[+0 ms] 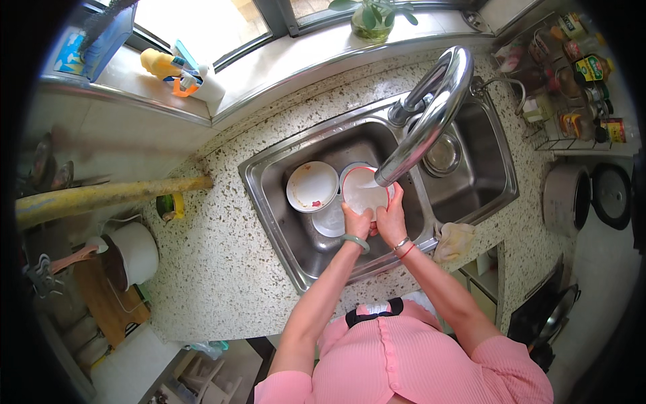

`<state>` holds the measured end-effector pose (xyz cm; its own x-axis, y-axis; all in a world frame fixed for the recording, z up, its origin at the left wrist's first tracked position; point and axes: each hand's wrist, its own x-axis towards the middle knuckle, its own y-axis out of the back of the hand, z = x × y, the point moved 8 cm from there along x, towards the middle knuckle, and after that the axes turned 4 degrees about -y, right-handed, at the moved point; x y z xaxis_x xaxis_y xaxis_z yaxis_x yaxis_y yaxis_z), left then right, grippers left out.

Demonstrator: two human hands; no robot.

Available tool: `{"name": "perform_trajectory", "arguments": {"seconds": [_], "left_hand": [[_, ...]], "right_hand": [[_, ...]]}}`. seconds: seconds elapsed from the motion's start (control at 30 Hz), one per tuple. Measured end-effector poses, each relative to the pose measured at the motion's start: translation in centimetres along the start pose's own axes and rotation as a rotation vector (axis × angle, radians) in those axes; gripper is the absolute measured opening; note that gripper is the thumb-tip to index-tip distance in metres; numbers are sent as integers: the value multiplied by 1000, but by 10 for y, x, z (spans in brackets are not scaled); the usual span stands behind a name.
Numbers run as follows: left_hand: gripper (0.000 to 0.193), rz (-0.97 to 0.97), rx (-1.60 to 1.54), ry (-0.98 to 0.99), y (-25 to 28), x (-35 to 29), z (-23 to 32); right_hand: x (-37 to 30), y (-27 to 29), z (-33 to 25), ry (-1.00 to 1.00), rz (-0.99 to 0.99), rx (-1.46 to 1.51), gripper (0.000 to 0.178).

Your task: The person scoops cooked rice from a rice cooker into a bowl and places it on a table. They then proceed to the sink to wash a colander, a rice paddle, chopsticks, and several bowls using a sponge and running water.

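Both my hands hold a white bowl with a red rim point(363, 195) under the chrome faucet point(431, 118), in the left basin of the steel sink point(269, 195). My left hand point(358, 222) grips its near left edge, fingers closed. On its near right side, my right hand point(391, 214) is closed around the edge. Water seems to run from the spout into the bowl. Left of it sits a white bowl point(311, 183) with brown smears and a small red scrap inside. Another pale dish point(328, 221) lies beneath, partly covered.
A round metal strainer or bowl point(442, 153) sits in the right basin. A beige cloth point(455, 241) hangs over the counter's front edge. Jars fill a rack point(572, 145) at the right. A yellow pipe point(114, 195) and a white pot point(136, 252) stand left.
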<state>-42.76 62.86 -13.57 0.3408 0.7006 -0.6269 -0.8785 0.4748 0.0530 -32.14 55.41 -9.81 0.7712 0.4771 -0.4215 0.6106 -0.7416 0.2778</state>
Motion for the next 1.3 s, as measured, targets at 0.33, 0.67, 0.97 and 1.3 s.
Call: {"name": "perform_trajectory", "arguments": {"seconds": [0.33,0.67,0.97,1.3], "left_hand": [[25,-53,666,-334,22,30,51],[32,25,275,-288,3,28,-2],[28,-50,668,-396,21,35,54],[43,-62,536,-339,17,19,48]], "right_hand": [[-18,-1,-27,-303,-101,106,71],[-7,5,-47,65,26,1,71],[-22,-1,-41,-250,-110,274,75],[-25,1,-48,-133,-88,166,74]]}}
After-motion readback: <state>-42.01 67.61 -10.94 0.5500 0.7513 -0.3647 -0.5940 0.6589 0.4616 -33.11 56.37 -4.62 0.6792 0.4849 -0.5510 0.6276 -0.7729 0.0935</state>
